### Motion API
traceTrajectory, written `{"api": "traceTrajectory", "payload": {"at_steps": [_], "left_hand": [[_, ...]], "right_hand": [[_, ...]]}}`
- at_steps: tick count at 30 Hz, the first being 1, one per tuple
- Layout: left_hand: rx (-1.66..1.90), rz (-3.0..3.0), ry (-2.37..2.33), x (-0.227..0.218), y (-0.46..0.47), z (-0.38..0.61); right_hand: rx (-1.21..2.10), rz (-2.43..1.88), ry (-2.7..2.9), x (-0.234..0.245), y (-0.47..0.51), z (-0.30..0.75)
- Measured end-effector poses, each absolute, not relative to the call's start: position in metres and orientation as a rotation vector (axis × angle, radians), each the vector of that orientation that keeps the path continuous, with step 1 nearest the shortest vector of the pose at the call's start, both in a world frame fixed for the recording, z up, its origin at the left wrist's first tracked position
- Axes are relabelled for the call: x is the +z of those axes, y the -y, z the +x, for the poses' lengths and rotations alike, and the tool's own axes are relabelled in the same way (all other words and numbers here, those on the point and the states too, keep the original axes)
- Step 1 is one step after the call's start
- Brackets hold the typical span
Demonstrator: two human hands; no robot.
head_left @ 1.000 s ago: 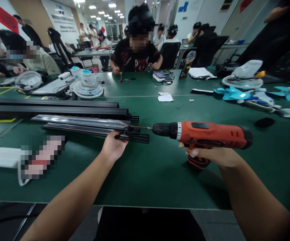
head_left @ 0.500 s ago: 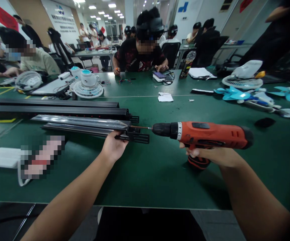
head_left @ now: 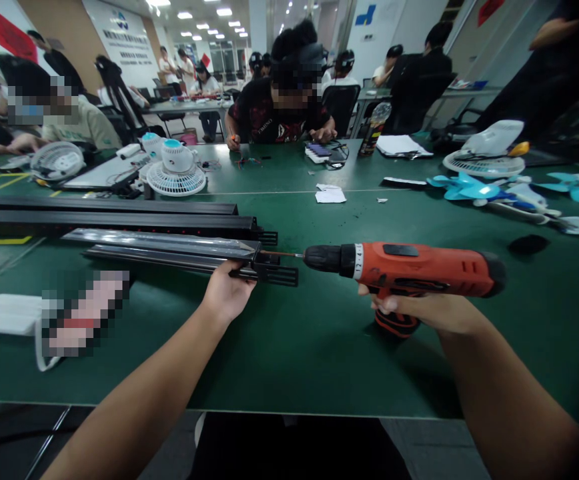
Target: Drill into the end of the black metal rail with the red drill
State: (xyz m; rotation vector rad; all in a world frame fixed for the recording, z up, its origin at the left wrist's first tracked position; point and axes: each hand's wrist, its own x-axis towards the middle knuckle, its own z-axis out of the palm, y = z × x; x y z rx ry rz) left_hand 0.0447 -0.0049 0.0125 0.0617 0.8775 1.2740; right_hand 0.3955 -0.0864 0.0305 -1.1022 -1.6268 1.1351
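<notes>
On the table (head_left: 319, 353), left hand (head_left: 227, 293) grips black rail (head_left: 169, 257) while right hand (head_left: 422, 311) clasps orange drill (head_left: 409, 269).

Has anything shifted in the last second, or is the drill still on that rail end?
Nothing at the work moved. The left hand still grips the black rail near its end, and the right hand still holds the orange drill level, bit at the rail's end. Only the person across the table shifted slightly.
</notes>
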Motion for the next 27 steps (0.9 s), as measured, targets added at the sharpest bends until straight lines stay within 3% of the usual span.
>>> {"api": "traceTrajectory", "payload": {"at_steps": [27], "left_hand": [[1.252,0.076,-0.855,0.0108,0.0047,0.0414]], "right_hand": [[1.11,-1.093,1.582,0.0341,0.0889,0.3892]]}}
